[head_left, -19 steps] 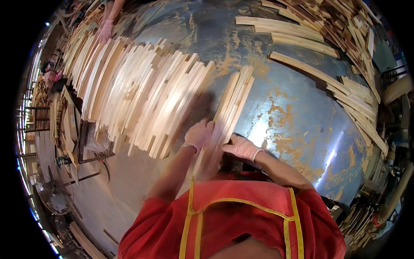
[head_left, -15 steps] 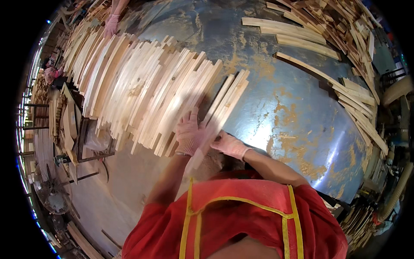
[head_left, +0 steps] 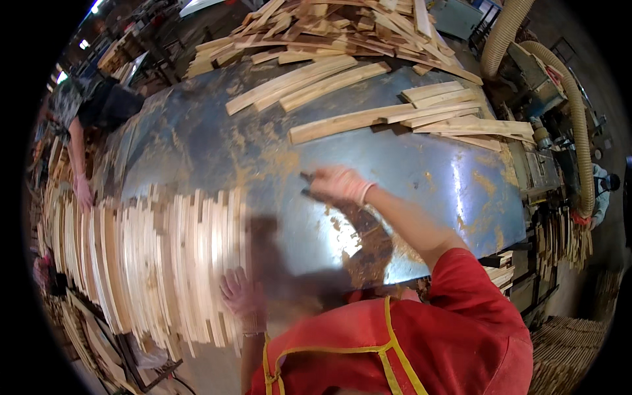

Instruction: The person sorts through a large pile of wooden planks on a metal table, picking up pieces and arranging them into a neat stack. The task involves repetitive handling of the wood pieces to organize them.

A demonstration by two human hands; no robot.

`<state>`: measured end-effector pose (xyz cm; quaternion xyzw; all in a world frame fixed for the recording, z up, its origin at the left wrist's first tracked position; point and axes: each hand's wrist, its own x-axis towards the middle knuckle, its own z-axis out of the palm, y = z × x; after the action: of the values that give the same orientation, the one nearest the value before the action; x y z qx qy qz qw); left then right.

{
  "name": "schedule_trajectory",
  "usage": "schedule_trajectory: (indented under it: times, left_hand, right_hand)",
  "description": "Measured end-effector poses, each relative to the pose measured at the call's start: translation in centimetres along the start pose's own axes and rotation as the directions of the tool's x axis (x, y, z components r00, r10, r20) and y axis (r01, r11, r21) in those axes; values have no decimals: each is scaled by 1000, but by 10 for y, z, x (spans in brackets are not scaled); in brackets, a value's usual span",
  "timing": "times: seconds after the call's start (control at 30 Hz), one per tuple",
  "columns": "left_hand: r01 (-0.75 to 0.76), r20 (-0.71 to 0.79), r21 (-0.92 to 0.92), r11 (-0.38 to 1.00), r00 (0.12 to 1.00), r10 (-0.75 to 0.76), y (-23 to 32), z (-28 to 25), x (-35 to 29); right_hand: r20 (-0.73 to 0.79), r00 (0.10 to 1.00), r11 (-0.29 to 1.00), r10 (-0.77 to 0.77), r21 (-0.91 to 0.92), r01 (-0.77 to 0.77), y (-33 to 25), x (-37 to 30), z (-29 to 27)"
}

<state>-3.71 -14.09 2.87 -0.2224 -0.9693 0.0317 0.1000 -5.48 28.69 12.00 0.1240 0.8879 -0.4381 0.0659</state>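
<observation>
A long row of pale wooden strips [head_left: 172, 263] lies side by side along the left part of the metal-topped table [head_left: 408, 178]. My left hand [head_left: 241, 297], in a pink knitted glove, rests with fingers apart at the near right end of this row. Out over the bare metal, my right hand [head_left: 339, 184], also gloved and blurred by motion, is closed around a small dark object [head_left: 307, 178]. Blur hides what kind of object it is.
Several loose boards [head_left: 355, 125] lie across the table's far side, before a heap of offcuts [head_left: 342, 29]. Another person's gloved hand [head_left: 83, 192] touches the row's far left end. A ribbed hose [head_left: 582, 131] hangs at the right. Sawdust patches [head_left: 378, 247] mark the metal.
My view has turned to the right. My right hand has moved from beside the left hand out over the table. The strips by my left hand now sit against the row.
</observation>
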Motion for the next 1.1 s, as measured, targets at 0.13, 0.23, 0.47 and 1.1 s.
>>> schedule_trajectory:
  times: [0.13, 0.23, 0.47, 1.1]
  left_hand:
    - [-156, 151, -223, 962, 970, 192, 61, 10, 9]
    - [-132, 263, -331, 934, 938, 226, 109, -4, 17]
    - [-205, 451, -477, 855, 778, 438, 193, -17, 58]
    - [584, 791, -596, 551, 544, 280, 187, -55, 101]
  right_hand:
    - [-794, 585, 900, -164, -364, -241, 138, 23, -132]
    - [-858, 247, 889, 450, 405, -214, 189, 13, -193]
    - [-332, 243, 342, 911, 940, 3, 290, 66, -189]
    - [562, 822, 763, 90, 491, -420, 83, -172, 184]
